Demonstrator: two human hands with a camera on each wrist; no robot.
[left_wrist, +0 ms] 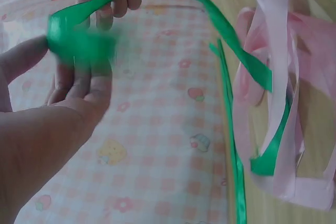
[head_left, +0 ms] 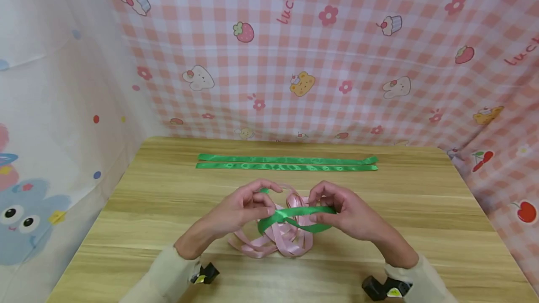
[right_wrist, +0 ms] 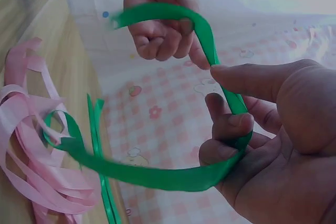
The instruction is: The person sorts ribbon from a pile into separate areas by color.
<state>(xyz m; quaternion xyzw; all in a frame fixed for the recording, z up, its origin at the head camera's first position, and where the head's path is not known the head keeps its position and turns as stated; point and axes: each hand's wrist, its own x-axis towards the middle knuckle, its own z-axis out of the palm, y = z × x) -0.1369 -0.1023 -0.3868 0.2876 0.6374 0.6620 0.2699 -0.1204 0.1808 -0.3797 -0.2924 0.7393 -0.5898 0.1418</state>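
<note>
Left hand: the left hand (head_left: 246,207) sits just left of centre in the head view, fingers curled and pinching one end of a shiny green satin ribbon (head_left: 296,214); in the right wrist view it shows at the top (right_wrist: 157,17), gripping the ribbon's curved end.
Right hand: the right hand (head_left: 343,212) lies just right of centre in the head view, thumb and fingers clamped on the other part of the same ribbon; the right wrist view shows it at lower right (right_wrist: 268,145) with the ribbon pinched between thumb and fingers.
Green ribbon: stretched between the two hands, held just above the table, with a loop passing down through the pink pile.
Pink ribbons: a loose tangle of pale pink satin ribbons (head_left: 278,240) lies on the table under and between the hands.
Spare strips: two long flat green ribbon strips (head_left: 286,163) lie side by side across the table above the hands in the head view, well apart from them.
Table: light wooden tabletop (head_left: 139,209).
Backdrop: pink checked cloth with cartoon prints (head_left: 337,60) fills the upper part of the head view.
</note>
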